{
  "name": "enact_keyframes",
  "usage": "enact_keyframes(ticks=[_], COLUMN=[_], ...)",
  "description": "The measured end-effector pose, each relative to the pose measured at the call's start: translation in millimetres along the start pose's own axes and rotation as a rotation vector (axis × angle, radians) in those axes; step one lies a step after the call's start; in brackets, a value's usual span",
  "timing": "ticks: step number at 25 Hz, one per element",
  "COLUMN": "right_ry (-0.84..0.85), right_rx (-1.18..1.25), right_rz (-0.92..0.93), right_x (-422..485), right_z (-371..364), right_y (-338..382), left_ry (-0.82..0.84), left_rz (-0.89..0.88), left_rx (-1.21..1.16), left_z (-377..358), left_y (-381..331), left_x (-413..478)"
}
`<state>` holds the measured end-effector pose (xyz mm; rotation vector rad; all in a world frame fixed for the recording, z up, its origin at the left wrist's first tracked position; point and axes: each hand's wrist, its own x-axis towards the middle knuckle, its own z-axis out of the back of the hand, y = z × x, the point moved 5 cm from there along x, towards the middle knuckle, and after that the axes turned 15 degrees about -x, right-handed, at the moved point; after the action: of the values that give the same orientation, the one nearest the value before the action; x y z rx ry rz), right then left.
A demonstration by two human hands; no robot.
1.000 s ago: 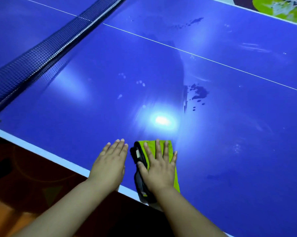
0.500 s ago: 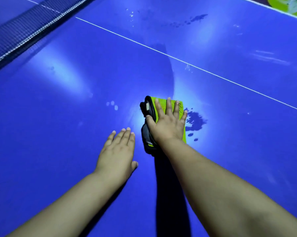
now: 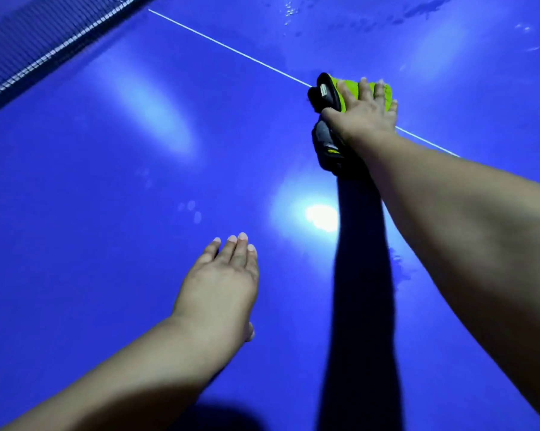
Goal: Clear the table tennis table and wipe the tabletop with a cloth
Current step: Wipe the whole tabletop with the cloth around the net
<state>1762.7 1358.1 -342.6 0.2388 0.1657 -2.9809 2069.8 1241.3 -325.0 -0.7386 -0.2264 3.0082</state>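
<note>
**Flat palm on the cloth, out at the centre line**

My right hand lies spread over the cloth, fingers straight and a little apart. It presses down and does not pinch; nothing is curled round the fabric. The cloth sits on the white line that runs down the middle of the tabletop, well out from me and some way from the net at the table's left end. Its lime-green face shows between my fingers, and a dark grey and black fold bunches out on the thumb side and back under my wrist.

My left hand rests palm down on the bare blue much nearer to me, fingers straight and close together, holding nothing. I judge it is propping me up as I lean in.

The cloth looks soft, light and limp, so it will go wherever my palm drags it and will crumple if I push from one edge. The best hold is the one I have, with weight over its middle and fingertips near its leading edge. The surface is glossy and looks slick, so the cloth should slide easily, though the loose dark fold could roll under.

Beyond the line, toward the far edge, dark wet-looking patches and droplets remain. Pale smudges sit between my hands, near the lamp glare.
</note>
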Motion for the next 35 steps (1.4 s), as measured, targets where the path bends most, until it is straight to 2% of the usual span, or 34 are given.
enact_keyframes(ticks=[4, 8, 15, 18, 21, 23, 26, 30, 35], right_ry=[-0.003, -0.016, -0.047, -0.045, -0.013, 0.018, 0.067, 0.119, 0.070], right_rx=[0.002, -0.001, -0.029, -0.020, -0.020, -0.018, -0.030, -0.053, -0.028], right_rz=[0.106, 0.128, 0.079, 0.030, -0.010, -0.037, -0.048, -0.071, -0.148], right_x=[-3.0, -48.4, -181.8, -260.2, -338.5, -386.3, -456.1, -533.7, -627.8], right_z=[-0.5, -10.1, -31.5, -39.9, -48.7, -55.3, -62.1, -72.3, -79.5], right_y=[-9.3, -13.7, -11.4, -0.6, 12.7, 21.5, 40.6, 64.3, 101.5], left_ry=[0.005, 0.036, 0.060, -0.046, -0.264, -0.325, -0.328, -0.383, -0.367], left_rz=[0.028, 0.049, 0.099, 0.087, -0.067, -0.082, -0.076, -0.247, -0.231], left_rx=[0.019, -0.011, 0.002, 0.030, 0.167, 0.151, 0.158, 0.184, 0.111], left_z=[1.1, 1.1, 3.1, 5.8, -2.4, -16.2, -39.7, -69.0, -90.5], left_y=[-2.4, 3.0, 0.6, -0.7, -13.3, -9.6, 13.5, 44.1, 67.6], left_x=[0.4, -3.1, -7.7, -22.2, -67.1, -108.0, -174.3, -244.4, -309.5])
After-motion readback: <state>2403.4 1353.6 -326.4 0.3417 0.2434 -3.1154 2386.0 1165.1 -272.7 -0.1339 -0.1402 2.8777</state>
